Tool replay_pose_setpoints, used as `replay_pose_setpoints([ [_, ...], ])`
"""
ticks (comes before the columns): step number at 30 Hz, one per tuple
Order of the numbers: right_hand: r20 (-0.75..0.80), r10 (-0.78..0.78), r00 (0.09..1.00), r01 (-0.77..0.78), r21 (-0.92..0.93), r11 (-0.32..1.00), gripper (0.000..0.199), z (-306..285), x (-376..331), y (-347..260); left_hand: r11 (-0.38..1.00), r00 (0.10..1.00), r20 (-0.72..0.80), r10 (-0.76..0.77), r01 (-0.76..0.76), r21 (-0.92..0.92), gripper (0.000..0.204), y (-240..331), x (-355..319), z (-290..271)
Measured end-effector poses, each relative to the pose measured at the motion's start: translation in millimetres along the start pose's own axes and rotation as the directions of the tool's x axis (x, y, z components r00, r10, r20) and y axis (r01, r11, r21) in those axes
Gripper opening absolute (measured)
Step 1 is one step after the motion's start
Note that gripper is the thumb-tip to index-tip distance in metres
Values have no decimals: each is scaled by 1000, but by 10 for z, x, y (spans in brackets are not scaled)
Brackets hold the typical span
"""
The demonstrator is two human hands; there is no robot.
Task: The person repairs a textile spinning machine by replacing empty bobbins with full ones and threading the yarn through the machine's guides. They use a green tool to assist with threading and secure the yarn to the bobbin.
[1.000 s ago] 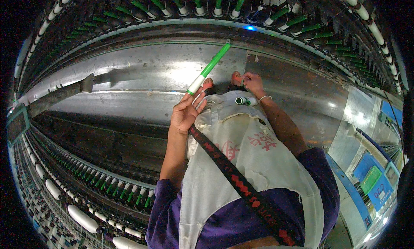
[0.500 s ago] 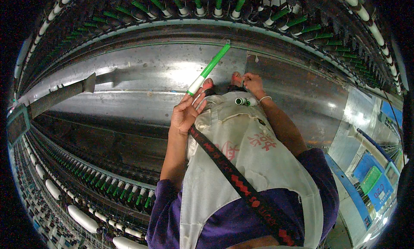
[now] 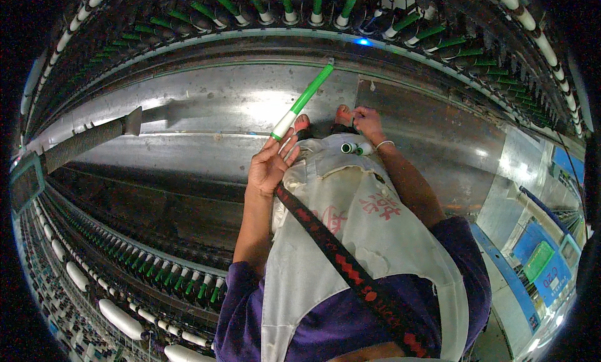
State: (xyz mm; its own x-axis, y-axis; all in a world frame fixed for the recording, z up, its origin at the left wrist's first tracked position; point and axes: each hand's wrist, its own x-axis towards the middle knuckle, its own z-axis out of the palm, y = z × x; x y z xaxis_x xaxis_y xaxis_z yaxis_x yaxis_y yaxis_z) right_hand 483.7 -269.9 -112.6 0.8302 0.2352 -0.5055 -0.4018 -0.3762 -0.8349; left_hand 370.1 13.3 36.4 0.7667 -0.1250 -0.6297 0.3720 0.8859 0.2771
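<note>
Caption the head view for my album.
Left hand holds a green-and-white bobbin, right hand near the apron, more bobbins lined up beyond.

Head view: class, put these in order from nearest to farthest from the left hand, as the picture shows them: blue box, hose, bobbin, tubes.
1. Bobbin: held in the left hand.
2. Tubes: right of that hand, at the apron.
3. Hose: off to the left.
4. Blue box: far right.

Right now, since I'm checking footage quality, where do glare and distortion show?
Head view: glare whitens the metal floor left of the green-and-white tube; head view: the pale rail bows into an arc; head view: the corners fall black.
</note>
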Motion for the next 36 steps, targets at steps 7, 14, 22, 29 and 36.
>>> replay_pose_setpoints([
  [7,193,-57,980,-58,545,837,15,8,182,359,1000,1000,7,-4,4,-15,51,-2,6,-10],
  [14,124,-103,987,21,538,843,17,14,265,607,1000,1000,1,-3,3,-4,52,0,2,-1],
  [22,-25,-145,989,137,-203,970,13,9,110,189,1000,1000,-5,5,-4,7,53,1,-3,27],
  [29,-25,-21,999,18,-117,993,12,6,62,65,1000,1000,8,0,0,-7,53,7,4,22],
  [36,2,-41,999,40,-216,976,9,-26,77,33,1000,1000,10,-5,5,0,53,16,10,18],
])
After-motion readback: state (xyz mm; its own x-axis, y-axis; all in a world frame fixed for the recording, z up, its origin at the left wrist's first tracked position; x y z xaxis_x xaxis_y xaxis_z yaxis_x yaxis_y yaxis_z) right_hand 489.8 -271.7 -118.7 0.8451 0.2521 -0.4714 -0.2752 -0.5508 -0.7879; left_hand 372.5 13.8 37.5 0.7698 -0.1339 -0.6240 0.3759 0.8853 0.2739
